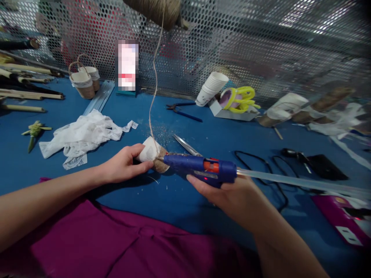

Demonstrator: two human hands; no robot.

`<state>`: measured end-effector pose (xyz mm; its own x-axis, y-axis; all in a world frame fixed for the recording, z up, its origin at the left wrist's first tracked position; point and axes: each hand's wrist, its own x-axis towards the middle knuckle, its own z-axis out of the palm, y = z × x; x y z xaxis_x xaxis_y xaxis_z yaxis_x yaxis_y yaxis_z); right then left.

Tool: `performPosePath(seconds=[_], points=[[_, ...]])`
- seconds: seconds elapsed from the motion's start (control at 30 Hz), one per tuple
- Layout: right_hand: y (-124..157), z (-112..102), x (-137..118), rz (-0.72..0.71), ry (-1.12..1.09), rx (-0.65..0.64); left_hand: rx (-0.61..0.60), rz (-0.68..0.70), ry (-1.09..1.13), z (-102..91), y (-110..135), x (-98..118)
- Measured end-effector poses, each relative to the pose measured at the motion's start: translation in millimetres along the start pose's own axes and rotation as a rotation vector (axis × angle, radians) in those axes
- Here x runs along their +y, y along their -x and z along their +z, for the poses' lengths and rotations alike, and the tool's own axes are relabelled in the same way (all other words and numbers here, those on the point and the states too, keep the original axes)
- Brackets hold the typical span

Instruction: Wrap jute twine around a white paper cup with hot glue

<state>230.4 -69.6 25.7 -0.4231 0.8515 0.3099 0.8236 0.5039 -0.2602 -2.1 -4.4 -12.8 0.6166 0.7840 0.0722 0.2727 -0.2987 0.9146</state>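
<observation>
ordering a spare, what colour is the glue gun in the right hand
Blue plastic glue gun with an orange patch, clearest in the head view.

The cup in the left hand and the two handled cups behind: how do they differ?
The held cup lies on its side in the left hand, the glue gun in the right hand at its twine; the handled cups stand upright on the table. The held cup shows no handle; theirs arch overhead. Both are white with brown-wrapped bases.
</observation>
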Motion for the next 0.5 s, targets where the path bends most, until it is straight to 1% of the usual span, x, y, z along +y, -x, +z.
performPosePath(seconds=[0.07, 0.13, 0.27, 0.3, 0.43, 0.5], points=[[-0.4, -0.5, -0.6, 0.061, -0.068, 0.006, 0.003, -0.002, -0.024, -0.3, -0.4, 0.0], [-0.7, -1.4, -1.0, 0.093, -0.110, -0.019, 0.003, -0.006, -0.033, -0.3, -0.4, -0.4], [-0.9, -3.4, -0.3, 0.056, -0.093, -0.081, 0.000, 0.016, -0.009, 0.0, 0.8, -0.9], [-1.1, -3.8, -0.5, 0.052, -0.094, -0.083, -0.001, 0.016, -0.012, 0.1, 1.1, -0.9], [-0.9, -3.4, -0.7, 0.122, -0.099, -0.059, -0.006, 0.013, -0.023, -0.2, 1.7, -0.8], [0.5, -2.2, 2.6, 0.131, -0.087, -0.049, -0.009, 0.020, -0.017, -0.5, 1.3, -1.2]])
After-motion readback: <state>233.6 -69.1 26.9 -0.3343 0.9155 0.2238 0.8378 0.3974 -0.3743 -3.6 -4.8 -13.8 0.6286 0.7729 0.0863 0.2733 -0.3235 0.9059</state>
